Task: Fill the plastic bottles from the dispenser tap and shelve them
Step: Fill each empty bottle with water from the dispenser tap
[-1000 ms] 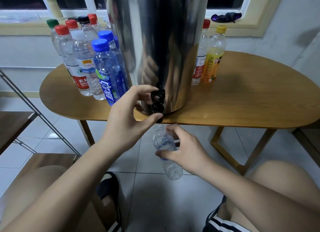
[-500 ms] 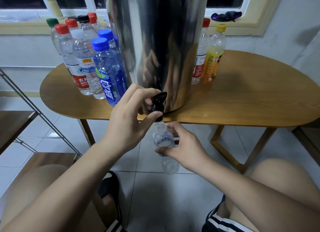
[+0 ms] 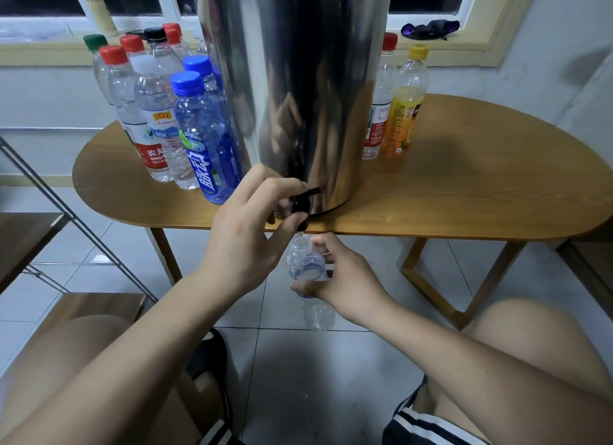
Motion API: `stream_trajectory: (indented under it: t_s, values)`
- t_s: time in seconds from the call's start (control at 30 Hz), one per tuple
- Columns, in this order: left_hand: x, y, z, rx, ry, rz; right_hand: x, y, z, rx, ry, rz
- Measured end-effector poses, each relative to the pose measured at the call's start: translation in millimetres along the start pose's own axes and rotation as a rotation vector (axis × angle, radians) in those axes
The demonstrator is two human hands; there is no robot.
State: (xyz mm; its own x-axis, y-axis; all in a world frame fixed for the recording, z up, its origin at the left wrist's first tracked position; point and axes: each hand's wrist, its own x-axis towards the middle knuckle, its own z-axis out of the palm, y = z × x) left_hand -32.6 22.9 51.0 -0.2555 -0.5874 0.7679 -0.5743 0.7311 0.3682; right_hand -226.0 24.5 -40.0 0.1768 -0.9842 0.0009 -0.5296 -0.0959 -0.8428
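A tall steel dispenser (image 3: 298, 89) stands on the wooden table (image 3: 464, 186), its black tap (image 3: 302, 205) over the front edge. My left hand (image 3: 245, 242) pinches the tap, fingers over the lever and thumb under the spout. Below it my right hand (image 3: 338, 282) grips a clear, uncapped plastic bottle (image 3: 310, 278) by its shoulder, mouth right under the spout. A thin stream runs into the neck, and the bottle looks mostly empty.
Several capped bottles (image 3: 159, 113) with red, green, black and blue caps crowd the table left of the dispenser. Behind it on the right are a red-capped bottle (image 3: 381, 96) and a yellow-capped one (image 3: 403, 106). A metal-framed wooden shelf (image 3: 30, 239) stands at the left. My knees flank the tiled floor.
The tap lever has swung from upright to pointing right under my left fingers. My right hand raised the bottle until its mouth met the spout.
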Motion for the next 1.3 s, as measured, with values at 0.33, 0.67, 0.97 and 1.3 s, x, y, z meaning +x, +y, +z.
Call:
stream_trajectory:
  t_s: [0.33, 0.67, 0.97, 1.3]
  values:
    - [2.3, 0.6, -5.0, -0.081, -0.015, -0.077, -1.5, -3.4, -2.8, 0.006, -0.008, 0.029]
    - [1.5, 1.6, -3.1, -0.096, -0.009, -0.092, -0.5, -0.2, 0.2, -0.011, -0.012, 0.023]
    - [1.7, 2.6, -3.0, -0.100, -0.005, -0.104, 1.5, 3.1, 2.6, -0.011, -0.003, 0.015]
    - [2.8, 4.9, -5.0, -0.087, -0.012, -0.104, 2.0, 3.7, 2.6, -0.009, -0.002, 0.013]
